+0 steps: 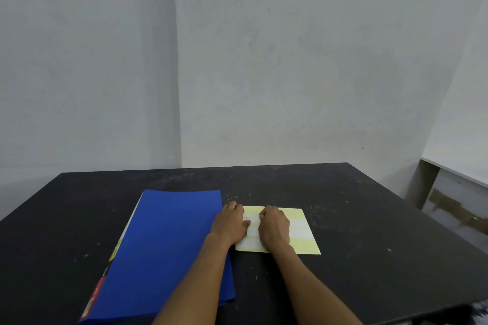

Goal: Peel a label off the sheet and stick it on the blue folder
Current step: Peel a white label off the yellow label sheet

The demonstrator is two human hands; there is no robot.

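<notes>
A blue folder (169,248) lies flat on the black table (356,219), left of centre. Right beside it lies a pale yellow label sheet (303,232) with white labels in rows. My left hand (229,224) rests on the sheet's left edge, thumb pressing down on the paper. My right hand (274,227) sits on the middle of the sheet, fingers curled at a label near the top edge. The fingertips hide whether a label corner is lifted.
Grey walls stand close behind the table's far edge. A low white shelf (454,187) stands off the table's right side. The folder's left side shows a red and yellow spine strip (97,295).
</notes>
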